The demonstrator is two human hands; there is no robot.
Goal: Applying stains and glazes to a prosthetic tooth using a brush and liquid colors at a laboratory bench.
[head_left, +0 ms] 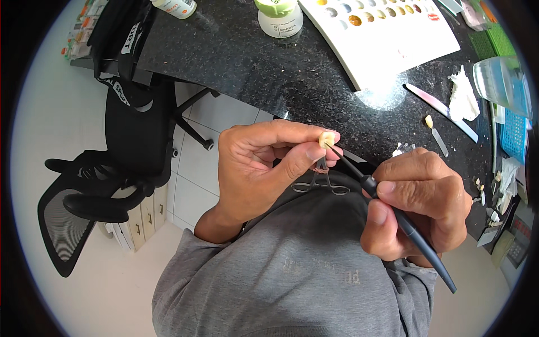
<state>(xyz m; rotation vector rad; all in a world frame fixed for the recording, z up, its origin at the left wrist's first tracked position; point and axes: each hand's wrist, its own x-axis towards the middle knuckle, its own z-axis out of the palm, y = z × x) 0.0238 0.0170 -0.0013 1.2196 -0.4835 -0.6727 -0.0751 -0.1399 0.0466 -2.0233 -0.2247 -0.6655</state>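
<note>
Between thumb and index finger, my left hand [252, 165] pinches a small cream-coloured tooth crown [325, 139]. Metal locking forceps [321, 182] hang just below it with their finger rings downward; my fingers partly hide how they meet the crown. A slim dark brush [416, 235] is gripped like a pen in my right hand [429, 194]. Its thin pointed tip reaches up and left to the crown and appears to touch its surface.
On the dark speckled counter [247, 62] stand a white palette [387, 48] with coloured wells and a green-and-white jar [279, 19]. At right are a nail-file-like stick [441, 109], crumpled tissue [464, 94], a shade tab [439, 142] and a glass [499, 84]. A black office chair [137, 132] stands left.
</note>
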